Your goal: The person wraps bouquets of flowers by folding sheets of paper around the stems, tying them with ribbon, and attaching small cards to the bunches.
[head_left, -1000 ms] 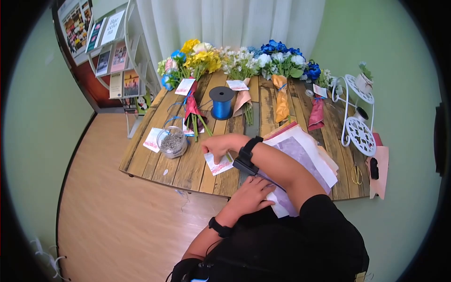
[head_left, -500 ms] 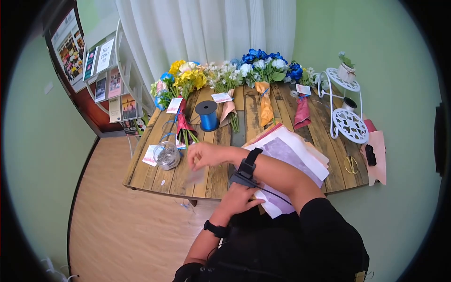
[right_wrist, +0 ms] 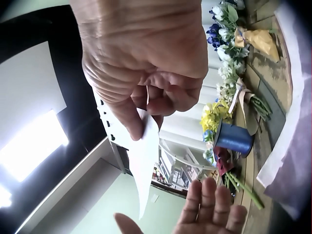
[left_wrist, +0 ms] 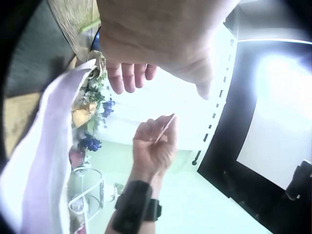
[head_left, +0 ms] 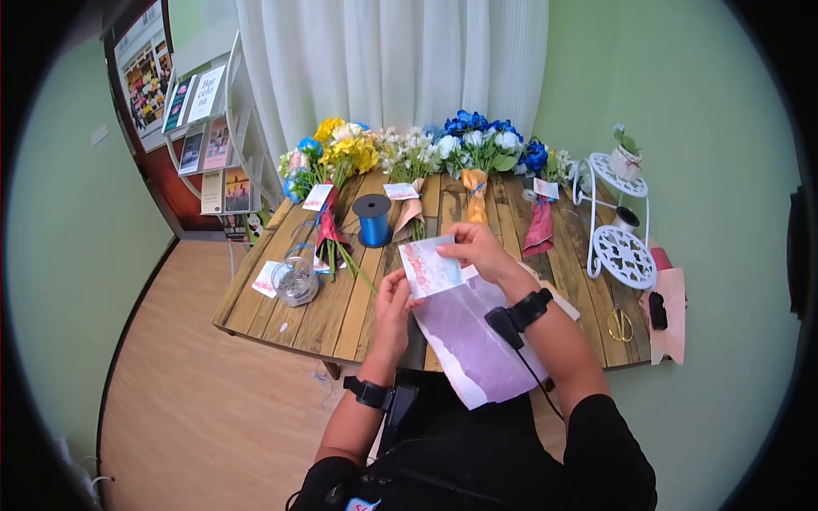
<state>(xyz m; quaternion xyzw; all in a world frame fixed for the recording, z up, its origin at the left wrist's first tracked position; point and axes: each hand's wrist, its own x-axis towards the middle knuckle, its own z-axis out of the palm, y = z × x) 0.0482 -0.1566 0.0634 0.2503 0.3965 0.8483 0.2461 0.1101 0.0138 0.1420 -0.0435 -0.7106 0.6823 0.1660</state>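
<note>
My right hand [head_left: 484,252] pinches a small white card [head_left: 429,267] with a pink floral print by its right edge, thumb on top. In the right wrist view the card [right_wrist: 142,168] is seen from its pale back, between thumb and fingers. My left hand [head_left: 392,312] is at the card's lower left edge in the head view. The right wrist view shows that left hand [right_wrist: 207,212] with fingers extended, a little apart from the card. Lavender and white wrapping sheets [head_left: 464,336] lie under both hands, overhanging the table's front edge.
Behind the hands are a blue ribbon spool [head_left: 373,223] and several wrapped bouquets, one in orange paper [head_left: 475,203]. A clear jar [head_left: 295,283] stands at left on the wooden table [head_left: 324,328]. A white metal stand [head_left: 626,255] and gold scissors [head_left: 620,325] are at right.
My right hand has picked the card up from the table and brought it right, over the wrapping sheets. The left hand has left the table's front edge and risen to the card.
</note>
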